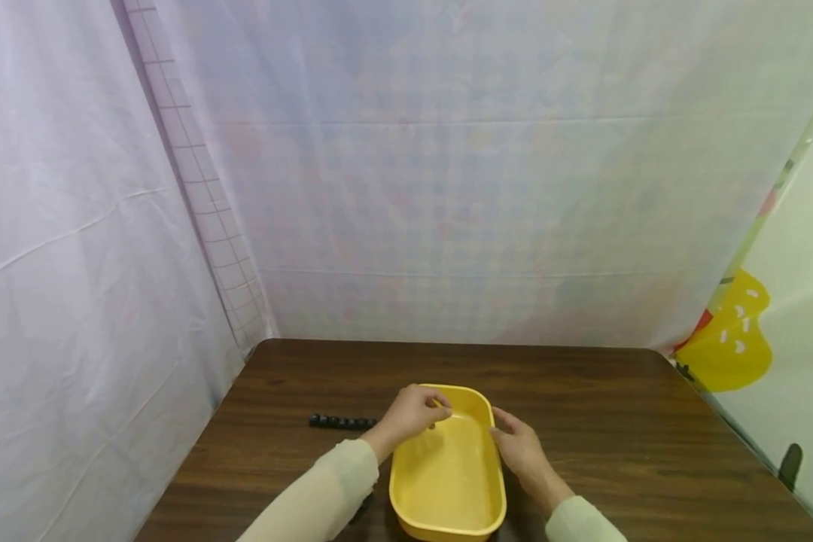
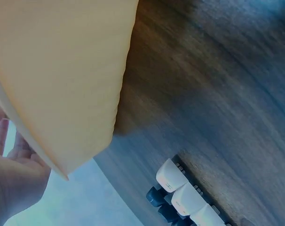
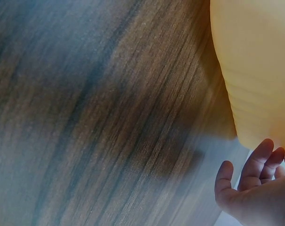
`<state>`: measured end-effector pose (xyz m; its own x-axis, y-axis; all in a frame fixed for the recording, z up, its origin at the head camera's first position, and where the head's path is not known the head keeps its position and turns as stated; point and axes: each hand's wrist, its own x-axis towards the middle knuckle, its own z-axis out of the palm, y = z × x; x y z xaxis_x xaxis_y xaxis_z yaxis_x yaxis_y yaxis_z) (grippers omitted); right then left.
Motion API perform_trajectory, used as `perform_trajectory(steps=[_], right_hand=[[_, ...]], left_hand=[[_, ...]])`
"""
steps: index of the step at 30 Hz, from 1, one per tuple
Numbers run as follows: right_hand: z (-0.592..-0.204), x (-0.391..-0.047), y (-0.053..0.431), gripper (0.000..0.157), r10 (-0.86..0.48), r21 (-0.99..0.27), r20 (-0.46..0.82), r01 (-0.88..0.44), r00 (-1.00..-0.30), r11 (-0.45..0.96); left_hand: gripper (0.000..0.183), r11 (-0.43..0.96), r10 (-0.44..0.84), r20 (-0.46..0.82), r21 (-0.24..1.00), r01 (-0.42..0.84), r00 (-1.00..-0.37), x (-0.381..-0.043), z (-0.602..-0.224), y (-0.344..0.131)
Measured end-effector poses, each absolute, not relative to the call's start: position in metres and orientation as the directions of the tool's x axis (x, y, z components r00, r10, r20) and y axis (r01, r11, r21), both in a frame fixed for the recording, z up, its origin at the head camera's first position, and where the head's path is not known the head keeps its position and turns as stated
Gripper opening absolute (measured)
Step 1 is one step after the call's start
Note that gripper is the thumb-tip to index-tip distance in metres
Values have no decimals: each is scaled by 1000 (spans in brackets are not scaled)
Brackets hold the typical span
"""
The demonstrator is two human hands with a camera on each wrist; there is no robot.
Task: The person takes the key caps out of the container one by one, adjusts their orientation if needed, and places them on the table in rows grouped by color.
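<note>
A yellow rectangular plastic bin (image 1: 449, 474) sits on the table in the middle front of the head view. My left hand (image 1: 416, 410) reaches over its far left rim, thumb and fingertips bent close together above the inside; I cannot tell whether something small is between them. In the left wrist view, the bin's outer wall (image 2: 67, 80) covers much of the left side, with the left hand (image 2: 15, 174) at its rim. My right hand (image 1: 523, 449) touches the right rim with relaxed fingers. The right wrist view shows those fingers (image 3: 256, 165) beside the lower wall, the little finger spread apart.
Left of the bin lies a row of black blocky pieces (image 1: 342, 422), partly covered by the left arm. White and black key-like pieces (image 2: 180, 190) show on the wooden table (image 2: 217, 103) in the left wrist view. A pale curtain (image 1: 461, 188) hangs behind the table.
</note>
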<state>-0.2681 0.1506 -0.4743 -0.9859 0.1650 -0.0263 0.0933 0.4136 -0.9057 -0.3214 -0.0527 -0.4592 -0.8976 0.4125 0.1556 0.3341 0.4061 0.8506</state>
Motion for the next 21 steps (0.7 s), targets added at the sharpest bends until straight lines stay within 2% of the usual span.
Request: perform_trajectory(steps=[5,10,21], right_hand=[[-475,-268,151,48,168,-906,-26,94,-985,413],[-474,-267,150,48,163,-911,-24,89,-986,403],[-473,-267,150,47,165,-910,-26,91,-986,404]], left_hand=[[20,368,380,184,869,330,-906,-324,-455,-65],[34,413,343,172,855,313,-923,-328,-454,-89],[23,437,269,213,842,317,-939,-326,-468,-154]])
